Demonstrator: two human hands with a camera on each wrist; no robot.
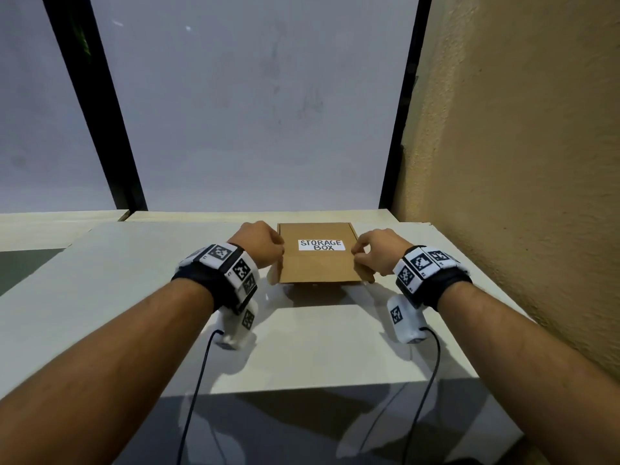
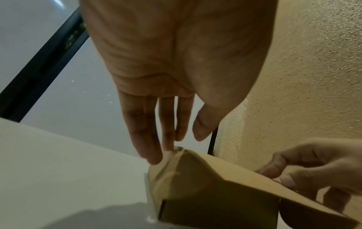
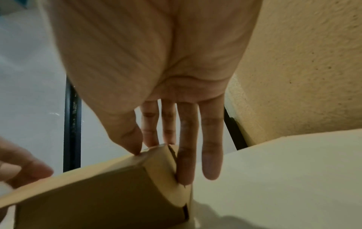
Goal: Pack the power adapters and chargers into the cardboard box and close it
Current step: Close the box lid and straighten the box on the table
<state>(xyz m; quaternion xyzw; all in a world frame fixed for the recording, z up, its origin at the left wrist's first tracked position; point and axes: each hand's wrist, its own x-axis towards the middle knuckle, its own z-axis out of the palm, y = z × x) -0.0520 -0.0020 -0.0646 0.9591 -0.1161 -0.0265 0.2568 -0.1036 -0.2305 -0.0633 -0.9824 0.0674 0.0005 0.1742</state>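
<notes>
**Both hands at the lid of the storage box**

Forearms fill the lower corners of the head view, each wrist wrapped in a black band with checkered marker tiles and a white camera pod trailing a dark cable. Just above centre, the left hand (image 1: 260, 245) sits at the left edge of the cardboard box (image 1: 318, 263), and the right hand (image 1: 377, 251) at its right edge. In the left wrist view the left fingers (image 2: 149, 139) are nearly straight, their tips touching the folded side flap at the lid's corner, so that hand is released rather than clenched. In the right wrist view the right thumb rests on the lid's top edge while the straight fingers (image 3: 186, 155) lie against the side flap, pinching the corner lightly. The lid is down, tilted slightly up toward the viewer, with a white label (image 1: 321, 245) reading STORAGE BOX.

Open tabletop (image 1: 134, 280) spreads pale and bare to the left of the box and below it. On the right, a rough tan wall (image 1: 520, 146) runs close alongside. At the top, grey panes with black frames (image 1: 97, 105) rise behind the table's far edge.
</notes>
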